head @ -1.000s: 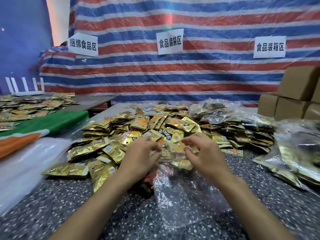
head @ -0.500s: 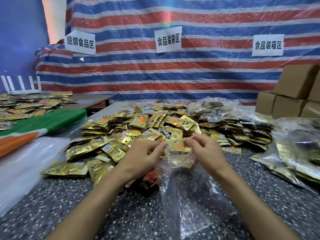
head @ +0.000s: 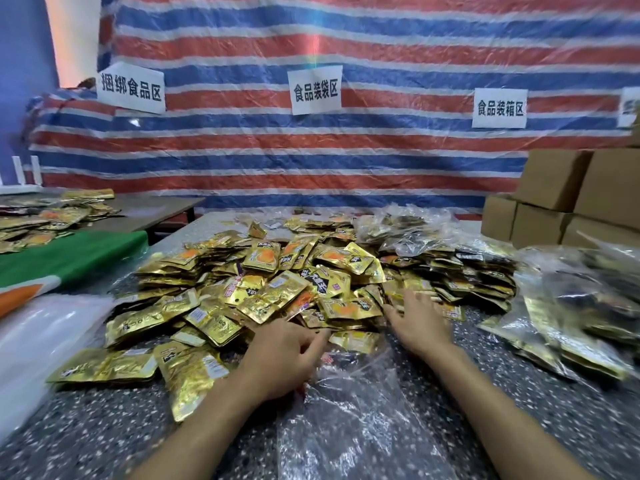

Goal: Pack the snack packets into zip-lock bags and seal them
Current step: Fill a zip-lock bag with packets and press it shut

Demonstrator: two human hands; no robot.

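Lying flat on the dark speckled table top [head: 86, 427], the clear crinkled plastic zip-lock bag [head: 356, 417] is between your forearms, its mouth touching the near edge of the heap of gold foil snack packets [head: 277, 282]. Your left hand [head: 280, 358] rests at that mouth with curled fingers; whether they pinch the film I cannot tell. Your right hand [head: 415, 320] is over the heap with fingers spread, blurred, and grips nothing that I can see. The danger, I judge, is this: if the mouth is not held open, packets may slide off the slippery film back onto the heap; a packet corner caught in the zip strip would prevent the seal; a wide grab may drag many packets down. On the red, white and blue striped tarpaulin [head: 381, 150] hang white paper signs: the left sign [head: 131, 90] reads 捆绑食品区, the middle sign [head: 315, 90] 食品装袋区, the right sign [head: 500, 107] 食品装箱区. The packets carry an orange picture and a black band of characters, too blurred to read.
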